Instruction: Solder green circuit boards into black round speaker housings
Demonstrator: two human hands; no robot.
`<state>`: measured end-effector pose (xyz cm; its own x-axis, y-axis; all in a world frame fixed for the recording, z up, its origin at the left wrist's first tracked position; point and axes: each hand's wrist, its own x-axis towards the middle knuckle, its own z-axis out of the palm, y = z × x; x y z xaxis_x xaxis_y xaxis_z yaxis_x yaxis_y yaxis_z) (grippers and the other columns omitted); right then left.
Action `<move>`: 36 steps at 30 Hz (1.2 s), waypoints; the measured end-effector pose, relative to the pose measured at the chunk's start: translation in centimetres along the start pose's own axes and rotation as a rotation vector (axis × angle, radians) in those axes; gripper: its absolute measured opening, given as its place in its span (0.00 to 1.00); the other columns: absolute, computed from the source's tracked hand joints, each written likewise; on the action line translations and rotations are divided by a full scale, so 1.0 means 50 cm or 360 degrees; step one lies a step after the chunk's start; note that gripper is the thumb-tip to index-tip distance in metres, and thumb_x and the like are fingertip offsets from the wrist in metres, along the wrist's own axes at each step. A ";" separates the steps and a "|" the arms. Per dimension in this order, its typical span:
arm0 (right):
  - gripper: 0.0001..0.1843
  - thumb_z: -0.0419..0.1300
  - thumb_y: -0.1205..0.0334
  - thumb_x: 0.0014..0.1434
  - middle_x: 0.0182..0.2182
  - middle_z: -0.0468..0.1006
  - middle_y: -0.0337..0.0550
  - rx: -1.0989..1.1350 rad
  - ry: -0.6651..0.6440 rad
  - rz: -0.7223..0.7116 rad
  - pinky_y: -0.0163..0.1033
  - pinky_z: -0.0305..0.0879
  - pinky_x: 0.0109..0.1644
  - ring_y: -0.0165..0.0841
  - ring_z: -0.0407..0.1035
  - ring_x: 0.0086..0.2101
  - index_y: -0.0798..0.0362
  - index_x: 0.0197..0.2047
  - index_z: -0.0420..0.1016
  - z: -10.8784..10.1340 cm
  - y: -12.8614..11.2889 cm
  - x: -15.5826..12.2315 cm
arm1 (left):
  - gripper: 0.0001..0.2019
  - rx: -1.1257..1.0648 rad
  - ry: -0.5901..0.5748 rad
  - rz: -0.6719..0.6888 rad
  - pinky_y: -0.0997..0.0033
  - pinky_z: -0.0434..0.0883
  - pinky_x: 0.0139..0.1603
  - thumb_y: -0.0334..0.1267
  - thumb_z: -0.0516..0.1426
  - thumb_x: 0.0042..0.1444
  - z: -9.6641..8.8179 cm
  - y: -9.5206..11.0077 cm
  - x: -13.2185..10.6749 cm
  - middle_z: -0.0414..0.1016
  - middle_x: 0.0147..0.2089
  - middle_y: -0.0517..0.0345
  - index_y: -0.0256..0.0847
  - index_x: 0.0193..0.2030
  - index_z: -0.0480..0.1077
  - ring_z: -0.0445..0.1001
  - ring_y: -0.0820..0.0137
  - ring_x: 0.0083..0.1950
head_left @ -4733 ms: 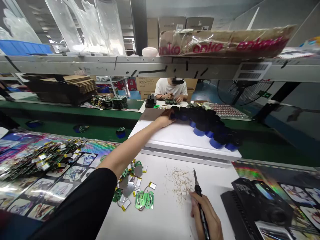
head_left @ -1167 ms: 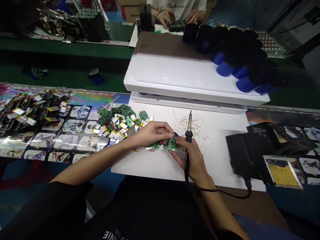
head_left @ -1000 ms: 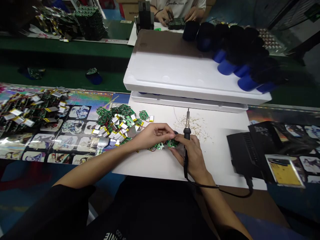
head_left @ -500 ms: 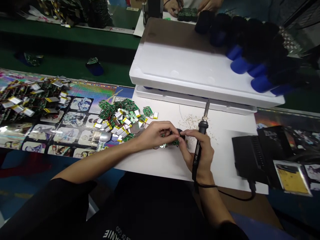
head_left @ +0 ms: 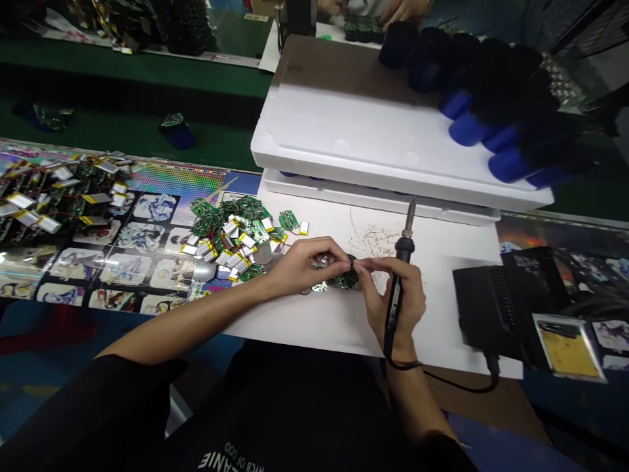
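My right hand [head_left: 397, 298] is closed around a soldering iron [head_left: 399, 282], whose metal tip points up and away from me. The thumb and forefinger of that hand are pinched together beside the fingertips of my left hand [head_left: 319, 262]. My left hand is closed in a pinch as well, at the edge of a small round part with a green circuit board [head_left: 346, 279]; whatever sits right between the fingertips is too small to make out. Another bit of green board [head_left: 319, 286] lies under my left hand. Left of it is a pile of circuit boards with silver, yellow-edged batteries [head_left: 240, 239].
A white foam box lid [head_left: 339, 124] stands ahead, with several blue cups [head_left: 466, 128] on its right. A black soldering station [head_left: 484, 308] and a yellow sponge tray [head_left: 570, 347] are at right. Wire scraps [head_left: 376, 241] litter the white sheet. Another person's hand [head_left: 405, 10] shows far ahead.
My right hand and the soldering iron have shifted slightly right, uncovering more of the round circuit board. My left hand stays nearly in place. The whole view has moved a little.
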<state>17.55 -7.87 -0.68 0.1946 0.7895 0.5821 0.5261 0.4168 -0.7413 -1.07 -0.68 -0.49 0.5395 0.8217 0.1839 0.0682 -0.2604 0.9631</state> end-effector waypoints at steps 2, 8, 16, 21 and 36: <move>0.17 0.72 0.69 0.64 0.41 0.87 0.38 0.0023 0.0004 -0.0001 0.41 0.85 0.45 0.34 0.86 0.37 0.46 0.53 0.75 0.002 0.001 0.000 | 0.12 -0.0067 0.0000 -0.0053 0.73 0.68 0.38 0.46 0.66 0.67 0.000 0.001 0.001 0.81 0.37 0.55 0.38 0.42 0.81 0.74 0.72 0.36; 0.20 0.71 0.71 0.63 0.42 0.86 0.38 -0.0047 -0.0084 -0.0043 0.43 0.84 0.48 0.33 0.84 0.38 0.46 0.55 0.74 0.001 0.004 -0.007 | 0.13 -0.0271 -0.0048 -0.0161 0.73 0.68 0.39 0.46 0.66 0.66 0.004 0.000 0.000 0.78 0.36 0.55 0.36 0.41 0.79 0.73 0.73 0.36; 0.20 0.69 0.70 0.64 0.40 0.84 0.36 -0.0116 -0.0243 -0.0077 0.44 0.82 0.47 0.34 0.81 0.37 0.43 0.55 0.74 -0.016 0.011 -0.023 | 0.03 0.0087 -0.0252 0.0206 0.69 0.72 0.48 0.34 0.62 0.68 -0.017 0.003 0.001 0.79 0.42 0.53 0.40 0.41 0.76 0.77 0.68 0.45; 0.17 0.69 0.69 0.64 0.40 0.85 0.39 -0.0101 -0.0228 -0.0049 0.45 0.82 0.46 0.35 0.82 0.38 0.44 0.54 0.75 -0.061 0.012 -0.026 | 0.04 0.0485 -0.0420 0.0412 0.64 0.72 0.55 0.31 0.60 0.69 -0.033 -0.006 0.003 0.82 0.47 0.52 0.41 0.42 0.75 0.77 0.65 0.51; 0.09 0.71 0.59 0.63 0.30 0.83 0.40 0.0168 0.0084 0.0289 0.39 0.68 0.23 0.31 0.74 0.23 0.49 0.47 0.87 -0.156 0.007 -0.009 | 0.05 0.0596 -0.0464 0.0452 0.64 0.72 0.54 0.29 0.59 0.68 -0.036 -0.012 0.008 0.83 0.46 0.55 0.42 0.42 0.75 0.76 0.66 0.49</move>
<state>24.09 -11.60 1.40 0.3228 0.8323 0.4507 0.3895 0.3172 -0.8647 -2.41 0.73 -0.63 0.7867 0.5322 0.3129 0.1511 -0.6574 0.7382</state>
